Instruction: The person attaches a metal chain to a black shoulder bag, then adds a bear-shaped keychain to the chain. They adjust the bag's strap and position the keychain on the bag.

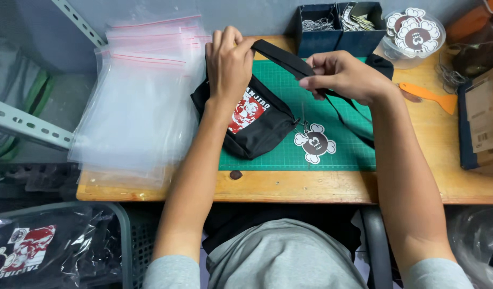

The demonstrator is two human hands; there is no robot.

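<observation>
A small black bag (260, 126) with a red and white print lies on the green cutting mat (342, 150). My left hand (227, 64) grips the top of the bag where its black strap (284, 59) starts. My right hand (342, 75) pinches the same strap further along, holding it taut above the mat. A white and brown skull-shaped tag (315, 143) hangs from the bag on a thin chain and rests on the mat.
A stack of clear zip bags (142, 101) lies at the table's left. Dark boxes of chains and metal parts (337, 24), a tub of skull tags (415, 29), an orange scraper (428, 95) and a cardboard box (482, 120) are at the back and right. Bagged items (37, 251) sit lower left.
</observation>
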